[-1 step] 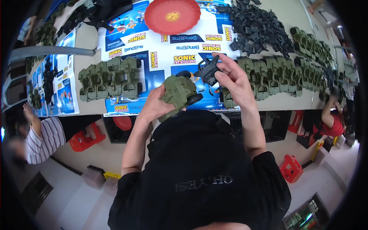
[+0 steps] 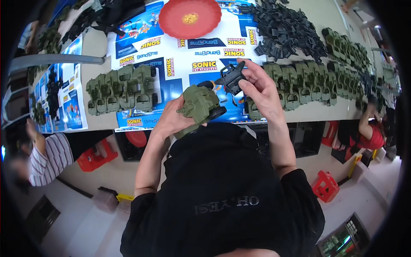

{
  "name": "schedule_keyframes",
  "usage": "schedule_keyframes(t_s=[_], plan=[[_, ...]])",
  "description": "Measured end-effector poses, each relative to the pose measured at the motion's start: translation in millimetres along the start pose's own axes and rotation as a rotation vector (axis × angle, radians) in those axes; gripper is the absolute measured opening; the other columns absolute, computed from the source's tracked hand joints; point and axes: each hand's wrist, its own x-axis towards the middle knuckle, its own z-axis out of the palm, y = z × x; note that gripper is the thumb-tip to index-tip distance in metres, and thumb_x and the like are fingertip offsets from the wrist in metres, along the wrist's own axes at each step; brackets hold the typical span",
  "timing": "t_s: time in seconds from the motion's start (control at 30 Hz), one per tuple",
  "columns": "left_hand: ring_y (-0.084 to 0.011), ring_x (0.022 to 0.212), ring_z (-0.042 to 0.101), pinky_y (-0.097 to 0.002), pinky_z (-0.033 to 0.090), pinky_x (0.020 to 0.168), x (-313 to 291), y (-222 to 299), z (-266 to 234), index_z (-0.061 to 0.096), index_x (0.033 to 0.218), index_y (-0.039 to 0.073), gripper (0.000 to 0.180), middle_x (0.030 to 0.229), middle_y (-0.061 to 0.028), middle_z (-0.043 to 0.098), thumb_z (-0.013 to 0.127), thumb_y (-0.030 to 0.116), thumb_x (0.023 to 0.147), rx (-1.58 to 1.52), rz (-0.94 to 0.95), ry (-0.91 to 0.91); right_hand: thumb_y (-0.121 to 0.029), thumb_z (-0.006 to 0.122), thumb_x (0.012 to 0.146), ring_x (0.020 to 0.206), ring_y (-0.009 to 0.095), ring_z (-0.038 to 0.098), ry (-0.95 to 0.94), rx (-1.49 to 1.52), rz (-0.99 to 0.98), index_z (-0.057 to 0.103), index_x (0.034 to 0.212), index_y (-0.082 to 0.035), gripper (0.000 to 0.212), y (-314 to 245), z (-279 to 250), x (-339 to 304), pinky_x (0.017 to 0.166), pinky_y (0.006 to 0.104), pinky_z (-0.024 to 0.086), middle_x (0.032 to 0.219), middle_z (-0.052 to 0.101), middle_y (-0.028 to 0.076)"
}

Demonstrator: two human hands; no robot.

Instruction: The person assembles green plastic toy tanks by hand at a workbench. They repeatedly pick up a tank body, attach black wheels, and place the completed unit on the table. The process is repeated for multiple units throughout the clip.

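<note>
My left hand (image 2: 168,118) is wrapped round an olive-green toy vehicle (image 2: 198,103) with black wheels, held tilted over the table's near edge. In my right hand (image 2: 260,88), a black plastic frame-like part (image 2: 233,80) is pinched between thumb and fingers. This part is close to the vehicle's wheeled end, just to its upper right; whether the two touch I cannot tell. The left fingers are partly hidden behind the vehicle.
Rows of green toy vehicles stand to the left (image 2: 122,90) and right (image 2: 299,83). A heap of black parts (image 2: 289,32) lies at the back right, beside a red scalloped plate (image 2: 190,32). Printed sheets (image 2: 180,68) cover the table. Other people sit at both sides.
The whole view has shifted slightly. Both hands keep their holds on the toy vehicle and the black part, with hardly any movement between them.
</note>
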Motion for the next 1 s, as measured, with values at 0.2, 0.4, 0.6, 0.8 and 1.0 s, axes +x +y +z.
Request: schedule_keyframes(t_s=[0.2,0.4,0.6,0.8,1.0], plan=[[-0.0169,0.097,0.061,-0.0324,0.047,0.087,-7,21,-8,0.051,0.122,0.005,0.079,0.108,-0.0058,0.064,0.088,0.020,0.054,-0.038,-0.054,-0.233,-0.005,0.067,0.076,0.074,0.009,0.052,0.224,-0.413,-0.183,0.056,0.119,-0.004,0.044,21,5,-14,0.064,0.0237,0.041,0.095,0.062,0.005],[-0.0281,0.092,0.064,-0.0355,0.047,0.081,-5,30,-10,0.050,0.121,-0.001,0.084,0.096,-0.0134,0.067,0.086,0.029,0.050,0.113,-0.113,-0.245,-0.009,0.071,0.071,0.096,0.020,0.055,-0.072,-0.504,-0.351,0.062,0.108,-0.005,0.038,12,11,-26,0.083,0.0316,0.043,0.096,0.060,0.009],[-0.0327,0.088,0.064,-0.0373,0.047,0.078,-12,34,-1,0.052,0.113,-0.002,0.078,0.092,-0.0169,0.066,0.084,0.034,0.052,0.196,-0.113,-0.240,-0.018,0.059,0.087,0.099,0.018,0.052,-0.168,-0.077,-0.107,0.063,0.098,-0.001,0.021,26,-4,-32,0.089,0.0325,0.040,0.101,0.057,0.008],[-0.0350,0.087,0.063,-0.0404,0.047,0.077,-10,58,6,0.047,0.115,-0.007,0.082,0.088,-0.0206,0.064,0.078,0.045,0.059,0.445,-0.149,-0.356,-0.045,0.032,0.098,0.073,0.006,0.047,0.019,-0.156,0.273,0.059,0.087,-0.003,0.051,31,1,-22,0.066,0.0221,0.039,0.080,0.053,0.000],[-0.0350,0.091,0.062,-0.0416,0.048,0.080,-5,49,12,0.042,0.113,-0.014,0.081,0.092,-0.0245,0.062,0.069,0.049,0.070,0.512,-0.027,-0.469,-0.055,0.038,0.093,0.056,0.005,0.035,0.080,0.005,0.532,0.051,0.068,-0.009,0.054,38,10,-15,0.052,0.0217,0.029,0.062,0.041,-0.005]])
